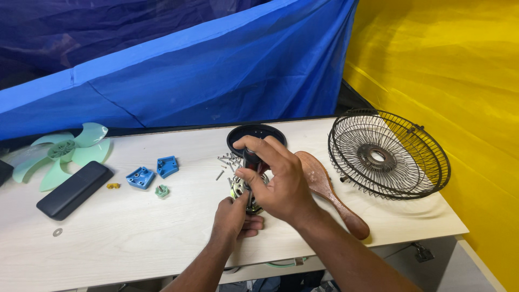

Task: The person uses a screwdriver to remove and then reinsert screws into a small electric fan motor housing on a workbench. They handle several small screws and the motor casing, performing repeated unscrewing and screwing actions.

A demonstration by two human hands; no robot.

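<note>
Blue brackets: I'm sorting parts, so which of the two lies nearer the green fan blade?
The left blue bracket, lying flat beside the yellow clip; the other bracket sits farther right.

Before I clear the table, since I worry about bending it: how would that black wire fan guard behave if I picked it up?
The fan guard is mostly open wire, so probably light. Thin spokes could bend if squeezed; its rim looks sturdier. It rests tilted near the table corner, so a push might slide it off.

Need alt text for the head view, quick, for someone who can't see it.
Both hands work on a small metal motor at the table's front edge: left hand steadies it, right hand grips a dark-handled tool on top. Loose screws, a wire fan guard and green fan blade lie around.
</note>
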